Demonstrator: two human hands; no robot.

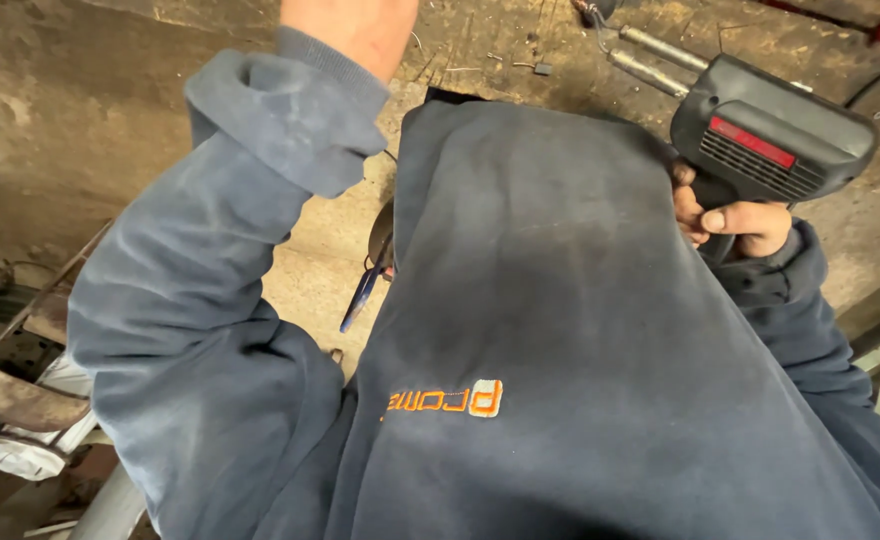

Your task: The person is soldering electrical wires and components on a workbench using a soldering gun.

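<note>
One soldering gun, two metal prongs, clenched in right hand near table edge. Left hand cropped up top, grip unclear. Blue pliers tucked between sleeves.

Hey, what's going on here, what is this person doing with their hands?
A person in a dusty blue sweatshirt leans over a worn, dirty workbench. The right hand grips the handle of a black pistol-style soldering gun, its two metal prongs pointing across the bench. The left hand is raised at the top edge, mostly out of view. Blue-handled pliers lie on the bench below the chest.
</note>
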